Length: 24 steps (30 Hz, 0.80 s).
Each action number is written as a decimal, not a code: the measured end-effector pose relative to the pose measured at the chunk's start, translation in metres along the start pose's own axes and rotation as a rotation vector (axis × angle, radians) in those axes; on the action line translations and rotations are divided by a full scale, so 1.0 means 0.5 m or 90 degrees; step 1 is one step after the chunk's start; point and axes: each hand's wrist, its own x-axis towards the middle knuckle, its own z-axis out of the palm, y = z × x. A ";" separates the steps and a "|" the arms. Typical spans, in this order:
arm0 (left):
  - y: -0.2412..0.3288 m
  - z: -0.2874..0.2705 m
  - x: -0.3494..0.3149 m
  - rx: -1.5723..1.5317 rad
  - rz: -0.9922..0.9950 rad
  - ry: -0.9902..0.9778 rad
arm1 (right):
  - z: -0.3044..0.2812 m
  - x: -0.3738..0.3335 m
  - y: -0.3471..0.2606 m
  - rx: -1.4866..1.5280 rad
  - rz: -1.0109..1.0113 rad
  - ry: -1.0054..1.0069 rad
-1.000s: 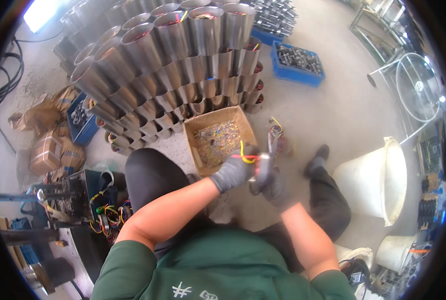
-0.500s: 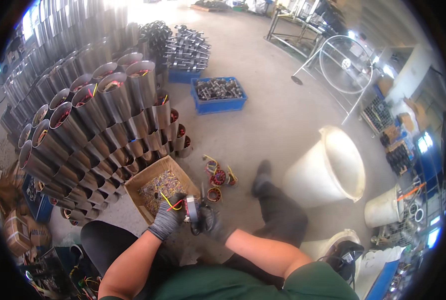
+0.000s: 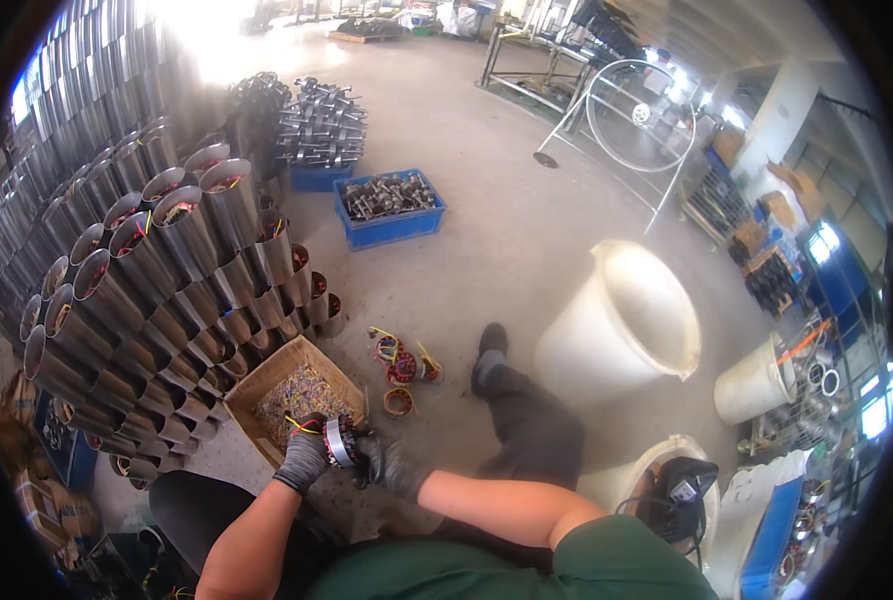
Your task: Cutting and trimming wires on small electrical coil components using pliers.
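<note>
In grey gloves, both my hands work above a cardboard box (image 3: 345, 376) of small colourful wire scraps. My left hand (image 3: 305, 462) is closed on a motor stator (image 3: 342, 441), a steel ring with windings and red and yellow lead wires sticking out toward the box. Close against the stator's right side, my right hand (image 3: 399, 468) is closed round dark-handled scissors (image 3: 370, 460); their blades are hard to make out here. Several more wound stators (image 3: 401, 368) lie on the floor just beyond the box.
Stacked steel tubes (image 3: 182, 245) with wires inside rise at the left. Blue crates (image 3: 392, 232) of metal parts stand ahead. A big white bucket (image 3: 577, 335) is right of my outstretched leg; another white bucket (image 3: 682, 450) with a black corded device sits nearer.
The stator has turned in my left hand, so its steel band and windings show more. The scissors' blade, pointing up before, no longer stands out. The whole view has shifted.
</note>
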 end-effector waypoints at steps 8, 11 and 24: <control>0.187 0.123 -0.045 0.021 -0.053 0.030 | -0.105 0.100 -0.012 0.197 -0.075 -0.065; 0.238 0.156 -0.078 0.453 0.192 0.031 | -0.054 0.052 -0.071 0.206 -0.043 -0.160; 0.219 0.136 -0.082 -0.092 0.018 0.107 | -0.084 0.078 -0.009 -0.036 -0.085 0.124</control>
